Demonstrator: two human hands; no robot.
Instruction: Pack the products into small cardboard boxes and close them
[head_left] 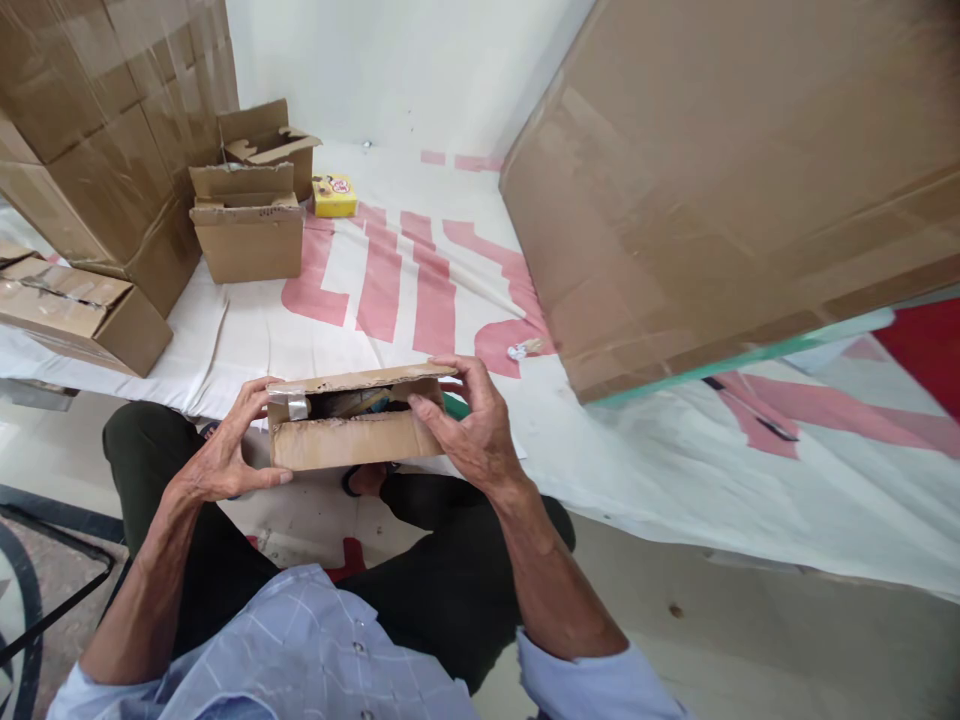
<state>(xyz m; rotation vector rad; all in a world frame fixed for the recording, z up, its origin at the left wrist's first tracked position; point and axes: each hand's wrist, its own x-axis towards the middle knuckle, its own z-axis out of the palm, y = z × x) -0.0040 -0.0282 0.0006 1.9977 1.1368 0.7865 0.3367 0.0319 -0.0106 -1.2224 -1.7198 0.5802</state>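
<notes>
Between both hands, over my lap at the cloth's near edge, is a small cardboard box (352,445). Its top gapes along a torn slit, and a piece of shiny tape sticks to its left end. Something inside shows through the gap, too dark to name. My left hand (236,445) grips the left end, thumb along the lower front edge. My right hand (476,425) is closed round the right end, its thumb at the slit and its fingers over the back edge. A bit of green shows behind the box beside the right fingers.
Left on the white-and-red cloth (337,330) stand opened cardboard boxes (251,245), a yellow packet (334,196), a taped box (90,305) and a tall carton stack (97,120). A huge carton (735,180) fills the right. A thin dark tool (754,412) lies nearby.
</notes>
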